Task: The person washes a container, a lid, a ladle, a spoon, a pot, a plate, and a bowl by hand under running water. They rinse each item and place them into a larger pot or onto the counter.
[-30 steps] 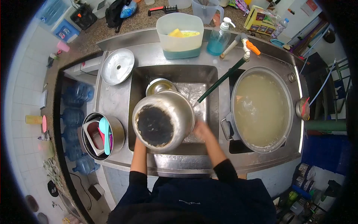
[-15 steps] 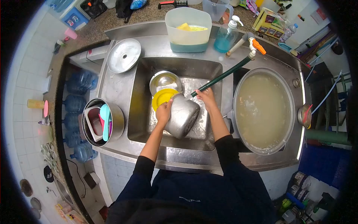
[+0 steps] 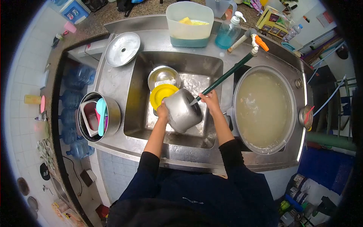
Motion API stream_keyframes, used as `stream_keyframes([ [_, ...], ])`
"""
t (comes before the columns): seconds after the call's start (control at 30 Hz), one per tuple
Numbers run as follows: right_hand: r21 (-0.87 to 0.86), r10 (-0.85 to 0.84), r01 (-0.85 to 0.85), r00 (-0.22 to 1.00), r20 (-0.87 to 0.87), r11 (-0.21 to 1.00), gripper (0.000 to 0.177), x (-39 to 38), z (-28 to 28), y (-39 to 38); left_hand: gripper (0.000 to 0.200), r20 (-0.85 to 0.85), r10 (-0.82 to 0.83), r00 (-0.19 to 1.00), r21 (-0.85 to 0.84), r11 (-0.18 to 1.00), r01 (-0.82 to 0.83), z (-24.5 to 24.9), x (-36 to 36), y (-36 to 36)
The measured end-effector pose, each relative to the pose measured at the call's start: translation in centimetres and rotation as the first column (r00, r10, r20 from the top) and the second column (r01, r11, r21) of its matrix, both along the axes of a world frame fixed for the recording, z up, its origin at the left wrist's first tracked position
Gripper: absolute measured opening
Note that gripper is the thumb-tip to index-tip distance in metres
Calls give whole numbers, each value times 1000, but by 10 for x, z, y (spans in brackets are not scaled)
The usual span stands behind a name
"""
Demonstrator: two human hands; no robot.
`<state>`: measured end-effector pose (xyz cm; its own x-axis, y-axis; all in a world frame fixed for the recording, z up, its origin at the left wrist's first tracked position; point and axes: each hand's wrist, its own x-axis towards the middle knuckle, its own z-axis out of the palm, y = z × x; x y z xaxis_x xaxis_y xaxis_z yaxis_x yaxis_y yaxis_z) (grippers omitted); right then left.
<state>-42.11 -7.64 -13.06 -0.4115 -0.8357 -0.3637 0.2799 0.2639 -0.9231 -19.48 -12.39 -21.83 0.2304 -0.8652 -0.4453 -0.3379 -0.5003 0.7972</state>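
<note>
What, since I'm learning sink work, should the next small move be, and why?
Probably a slight turn of the pot with the left hand, the right hand holding the green hose steady. The left hand grips the pot, and the hose's tip points at its dark side, where water seems to strike, so turning might wet more of it.

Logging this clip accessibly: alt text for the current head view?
A person's left hand holds a tilted, silver metal pot over a rectangular stainless-steel sink; the right hand holds a dark green tubular hose toward it. A round yellow dish sits beside the pot.
</note>
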Motion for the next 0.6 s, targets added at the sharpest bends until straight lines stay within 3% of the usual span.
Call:
stream_keyframes([
  [0.03, 10, 22, -22, 1000, -15, 1000, 38, -1, 5, 3, 43, -265, 240, 934, 127, 969, -213, -23, 5, -2],
  [0.07, 13, 27, -27, 1000, -14, 1000, 38, -1, 6, 4, 41, -471, 473, 744, 300, 880, -369, -36, 9, -1],
  [0.2, 58, 35, -32, 998, -55, 998, 41, 5, 8, -2, 43, -457, 478, 750, 335, 874, -352, -39, 19, 7],
  [0.27, -34, -2, 2, 1000, 13, 999, 46, 10, -2, -18, 46, -461, 326, 825, 190, 945, -267, -18, 17, 12],
  [0.33, -22, -28, 28, 1000, -7, 999, 51, 10, -19, -34, 46, -392, 290, 873, 233, 949, -211, 9, 17, 13],
  [0.4, -33, -141, 138, 980, -143, 990, 54, 7, -40, -45, 47, -322, 248, 914, 278, 947, -160, 22, 21, 14],
  [0.5, 32, -162, 172, 965, -205, 985, 49, -5, -51, -37, 51, -441, 340, 830, 369, 912, -178, 17, 38, 17],
  [0.57, 77, -111, 126, 978, -176, 989, 46, -4, -37, -23, 54, -558, 487, 671, 382, 869, -313, 5, 44, 21],
  [0.6, 77, -107, 122, 978, -179, 989, 46, -1, -33, -18, 54, -560, 490, 668, 384, 868, -315, 0, 45, 19],
])
